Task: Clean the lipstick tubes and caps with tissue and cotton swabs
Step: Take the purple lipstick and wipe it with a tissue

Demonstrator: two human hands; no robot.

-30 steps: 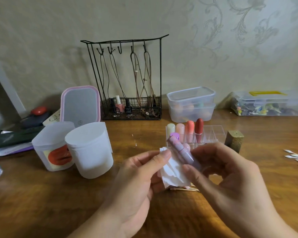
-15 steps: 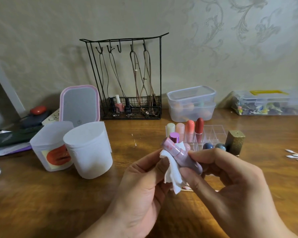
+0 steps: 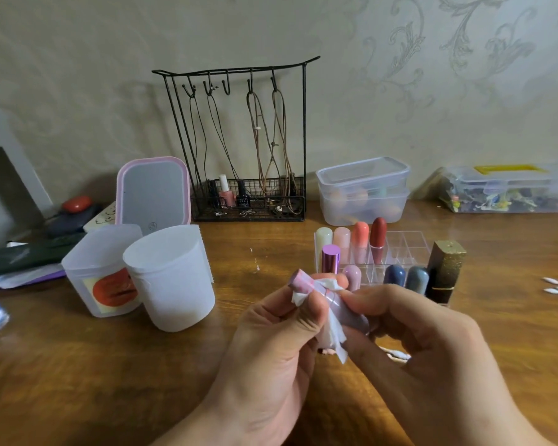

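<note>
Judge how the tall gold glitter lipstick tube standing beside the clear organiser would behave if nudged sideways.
The tall gold glitter lipstick tube stands upright on a narrow base on the wooden table, so it would probably tip rather than slide. Its square section suggests it would lie still once down, not roll. It looks rigid; its weight cannot be judged.

On the wooden table [image 3: 78, 381], a black wire rack [image 3: 236, 140] stands far centre against the wall, cords hanging from its hooks and 2 nail polish bottles [image 3: 234, 196] in its basket. A pink-framed mirror [image 3: 153, 191] leans just left; 2 stacked clear tubs [image 3: 363, 191] sit right.
</note>
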